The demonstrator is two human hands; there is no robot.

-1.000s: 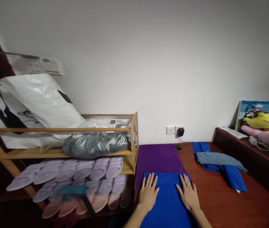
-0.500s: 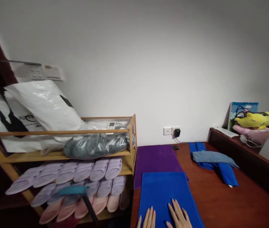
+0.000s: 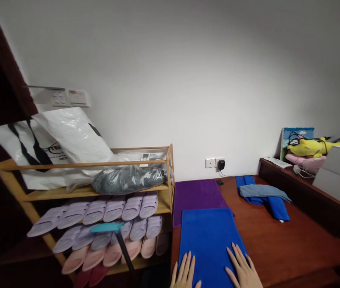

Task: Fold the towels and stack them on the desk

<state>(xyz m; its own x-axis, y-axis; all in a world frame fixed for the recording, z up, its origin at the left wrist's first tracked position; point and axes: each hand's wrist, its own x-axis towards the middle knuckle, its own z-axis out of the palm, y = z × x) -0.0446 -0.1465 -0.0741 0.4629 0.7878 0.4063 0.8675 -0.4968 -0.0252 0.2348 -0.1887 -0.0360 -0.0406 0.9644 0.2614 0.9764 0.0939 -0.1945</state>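
A bright blue cloth (image 3: 207,234) lies flat on the reddish-brown table, its far part overlapping a purple cloth (image 3: 198,195). My left hand (image 3: 184,272) rests on the blue cloth's left side near the bottom of the view, fingers stretched out. On the right side of the same cloth lies my right hand (image 3: 242,268), fingers spread, its outer part reaching over the cloth's right edge. Neither hand grips anything. Farther back on the right, a grey-blue folded cloth (image 3: 264,191) lies across folded blue cloths (image 3: 278,209).
On the left stands a wooden rack (image 3: 170,172) with slippers (image 3: 94,210), a white bag (image 3: 73,134) and a plastic-wrapped bundle (image 3: 130,180). A blue-topped stick (image 3: 124,248) leans before it. A raised ledge (image 3: 308,180) at right carries a yellow plush toy (image 3: 310,148) and boxes (image 3: 339,176).
My right hand has moved right, to the blue cloth's edge, and the hands are farther apart. The whole view has shifted slightly.
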